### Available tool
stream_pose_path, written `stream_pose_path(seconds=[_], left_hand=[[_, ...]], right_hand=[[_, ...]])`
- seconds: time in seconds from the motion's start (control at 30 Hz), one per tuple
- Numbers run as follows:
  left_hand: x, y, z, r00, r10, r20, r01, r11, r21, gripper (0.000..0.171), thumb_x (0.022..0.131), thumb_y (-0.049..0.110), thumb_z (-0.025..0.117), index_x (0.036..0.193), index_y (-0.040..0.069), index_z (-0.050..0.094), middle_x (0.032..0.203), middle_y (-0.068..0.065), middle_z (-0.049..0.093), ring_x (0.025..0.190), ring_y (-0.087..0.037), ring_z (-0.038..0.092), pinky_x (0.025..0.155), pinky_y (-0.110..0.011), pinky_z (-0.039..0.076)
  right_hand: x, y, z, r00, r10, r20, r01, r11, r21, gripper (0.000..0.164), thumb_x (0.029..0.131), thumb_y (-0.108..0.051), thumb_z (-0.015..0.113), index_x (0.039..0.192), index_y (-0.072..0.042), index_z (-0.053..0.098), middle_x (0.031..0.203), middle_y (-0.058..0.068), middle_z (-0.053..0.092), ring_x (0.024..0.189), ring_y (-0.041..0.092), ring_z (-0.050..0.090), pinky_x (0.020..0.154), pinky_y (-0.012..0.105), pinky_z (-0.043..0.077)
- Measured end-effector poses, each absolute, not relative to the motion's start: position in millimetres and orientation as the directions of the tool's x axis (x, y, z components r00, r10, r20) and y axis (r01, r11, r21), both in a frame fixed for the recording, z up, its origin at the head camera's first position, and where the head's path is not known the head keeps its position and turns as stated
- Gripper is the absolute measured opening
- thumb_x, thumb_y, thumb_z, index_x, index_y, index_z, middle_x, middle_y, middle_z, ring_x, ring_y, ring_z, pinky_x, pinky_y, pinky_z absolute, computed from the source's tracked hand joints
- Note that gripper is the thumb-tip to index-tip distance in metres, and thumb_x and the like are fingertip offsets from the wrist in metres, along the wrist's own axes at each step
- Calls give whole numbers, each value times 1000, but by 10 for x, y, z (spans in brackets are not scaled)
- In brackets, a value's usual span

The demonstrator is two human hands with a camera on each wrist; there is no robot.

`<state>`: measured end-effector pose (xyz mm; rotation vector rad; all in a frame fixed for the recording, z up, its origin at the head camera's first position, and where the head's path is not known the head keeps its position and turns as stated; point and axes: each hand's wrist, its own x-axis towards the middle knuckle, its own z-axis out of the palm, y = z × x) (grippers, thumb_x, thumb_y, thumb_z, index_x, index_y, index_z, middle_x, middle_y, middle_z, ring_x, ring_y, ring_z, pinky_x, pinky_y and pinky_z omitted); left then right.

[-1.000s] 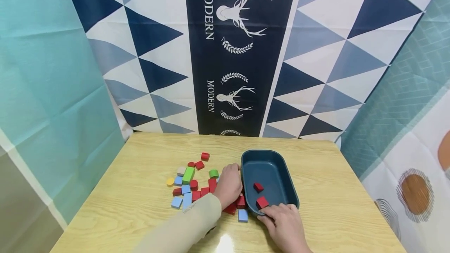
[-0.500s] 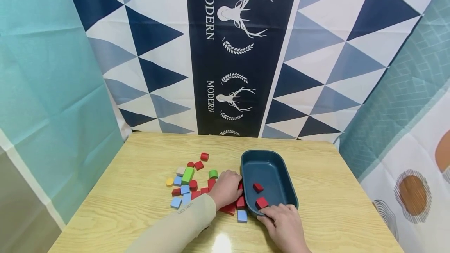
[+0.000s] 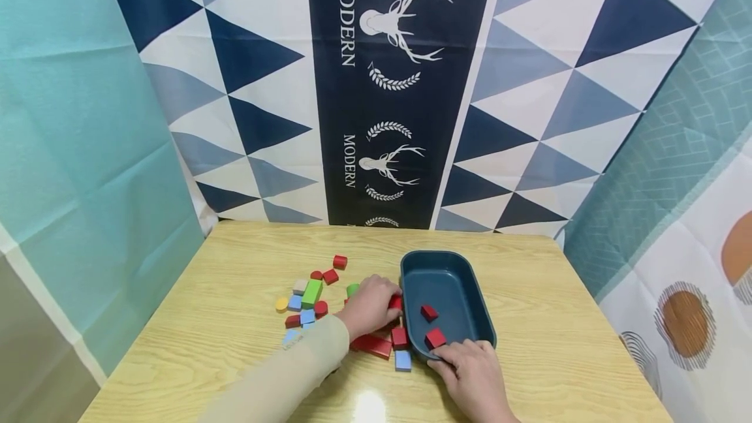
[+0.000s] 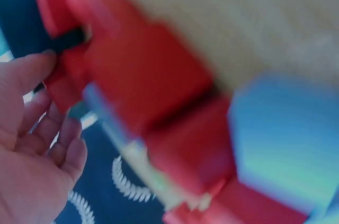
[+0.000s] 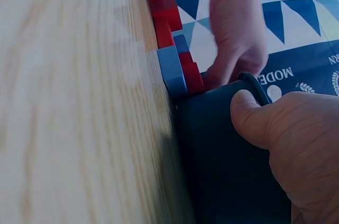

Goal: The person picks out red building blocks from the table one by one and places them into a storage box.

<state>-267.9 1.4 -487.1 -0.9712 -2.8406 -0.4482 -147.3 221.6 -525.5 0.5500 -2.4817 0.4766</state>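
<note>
My left hand [image 3: 369, 305] is over the cluster of blocks, just left of the dark blue tub [image 3: 449, 284]. Its thumb and fingers pinch a red block [image 3: 395, 303] close to the tub's side wall; the left wrist view has this red block [image 4: 64, 87] between thumb and fingertips. With my right hand [image 3: 472, 374] I grip the tub's near rim, the thumb [image 5: 248, 115] pressed on it in the right wrist view. Inside the tub lie a red block [image 3: 429, 313] and a red cube [image 3: 435, 338]. My left hand and sleeve hide part of the cluster.
Loose blocks lie left of the tub: a green block [image 3: 313, 294], a yellow disc [image 3: 282, 304], a red cylinder [image 3: 340, 262] and several others. A long red block [image 3: 373, 345] and a blue block [image 3: 403, 361] are nearer me. Patterned cloth [image 3: 264, 116] hangs behind the table.
My left hand has shifted slightly left and away from the tub wall, bringing the pinched red block and more of the long red block into sight. The right hand stays on the rim.
</note>
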Motion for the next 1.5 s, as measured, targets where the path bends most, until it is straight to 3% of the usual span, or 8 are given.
stream_pose_path(seconds=[0.23, 0.43, 0.53, 0.73, 0.93, 1.33, 1.5], left_hand=[[-2874, -175, -4358, -859, 489, 155, 506, 760, 408, 47, 89, 34, 74, 130, 15, 64, 124, -2, 62, 107, -15, 54, 91, -34, 52], [-2974, -55, -4235, -857, 464, 224, 511, 712, 482, 41, 92, 31, 71, 130, 17, 64, 127, -1, 59, 112, -15, 50, 92, -33, 52], [-2950, 120, -4337, -829, 509, 230, 554, 697, 455, 35, 93, 30, 69, 125, 17, 67, 124, 1, 61, 113, -14, 49, 97, -33, 48], [-2912, 440, -4684, -815, 546, 195, 578, 734, 357, 30, 92, 30, 72, 121, 22, 68, 109, 3, 61, 91, -9, 53, 88, -26, 51], [-2887, 642, -4983, -847, 499, 182, 531, 807, 256, 23, 91, 33, 72, 113, 27, 71, 110, 6, 63, 99, -11, 54, 89, -36, 45], [-2849, 708, -5020, -864, 471, 177, 502, 834, 229, 15, 91, 35, 71, 104, 28, 72, 107, 7, 62, 97, -12, 52, 86, -37, 49], [-2862, 710, -5032, -863, 473, 175, 503, 833, 231, 14, 91, 35, 72, 103, 28, 71, 105, 8, 62, 96, -12, 52, 84, -37, 49]], right_hand=[[-1494, 2226, -5246, -748, -281, 601, -491, 843, -217, 15, 69, -29, 88, 78, -28, 76, 71, -19, 64, 66, 4, 51, 65, 33, 35], [-1503, 2229, -5270, -759, -278, 588, -485, 844, -228, 15, 69, -29, 87, 78, -29, 76, 71, -21, 64, 66, 2, 51, 65, 32, 36], [-1506, 2227, -5287, -765, -275, 582, -482, 844, -234, 15, 69, -29, 88, 78, -30, 76, 71, -21, 64, 66, 2, 51, 65, 32, 36], [-1514, 2208, -5294, -768, -273, 579, -482, 842, -241, 16, 69, -29, 88, 79, -29, 76, 72, -20, 64, 67, 3, 51, 65, 32, 36], [-1504, 2204, -5296, -743, -287, 604, -505, 833, -226, 17, 68, -30, 88, 79, -30, 75, 71, -21, 62, 66, 3, 51, 65, 33, 36], [-1496, 2218, -5259, -778, -280, 563, -462, 862, -209, 17, 71, -33, 86, 77, -28, 72, 72, -17, 63, 65, 5, 50, 63, 31, 35], [-1490, 2245, -5235, -780, -277, 561, -482, 838, -256, 20, 71, -31, 87, 77, -24, 69, 78, -13, 65, 73, 6, 56, 65, 34, 39]])
